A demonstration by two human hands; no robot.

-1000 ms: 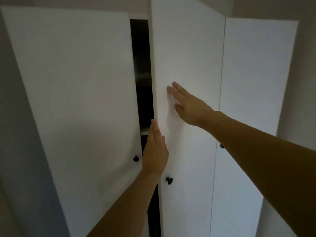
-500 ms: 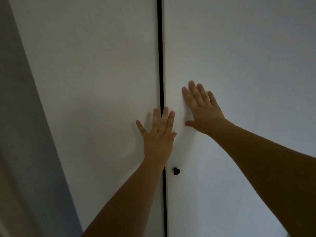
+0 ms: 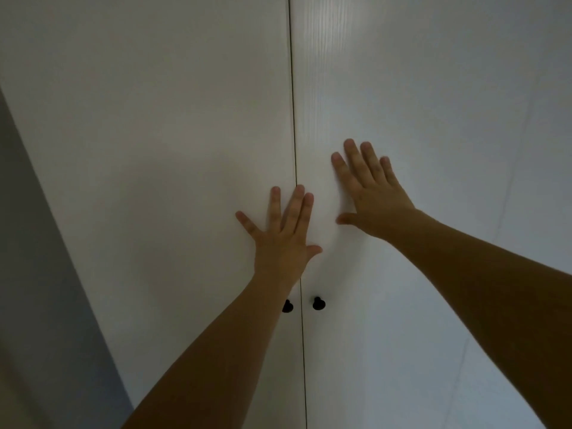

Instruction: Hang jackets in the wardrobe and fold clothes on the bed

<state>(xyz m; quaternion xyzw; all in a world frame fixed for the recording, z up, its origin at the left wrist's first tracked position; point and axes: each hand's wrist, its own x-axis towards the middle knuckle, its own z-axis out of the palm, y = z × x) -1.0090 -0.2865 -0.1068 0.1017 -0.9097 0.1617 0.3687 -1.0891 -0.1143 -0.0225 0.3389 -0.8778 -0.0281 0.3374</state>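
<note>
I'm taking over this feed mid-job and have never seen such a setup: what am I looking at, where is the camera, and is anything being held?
There is no machine here: a person wears one camera on the head, looking forward at their own bare arms. The left hand and right hand lie flat, fingers straight, on two white wardrobe doors. Only a thin seam shows between the doors. Two small black knobs sit below the hands, the left one partly hidden by the forearm. Nothing is held; no clothes are in view.

I see my left hand (image 3: 283, 243) flat across the seam of the white wardrobe doors (image 3: 154, 150), my right hand (image 3: 370, 196) flat on the right door, two black knobs (image 3: 318, 303) below.
</note>
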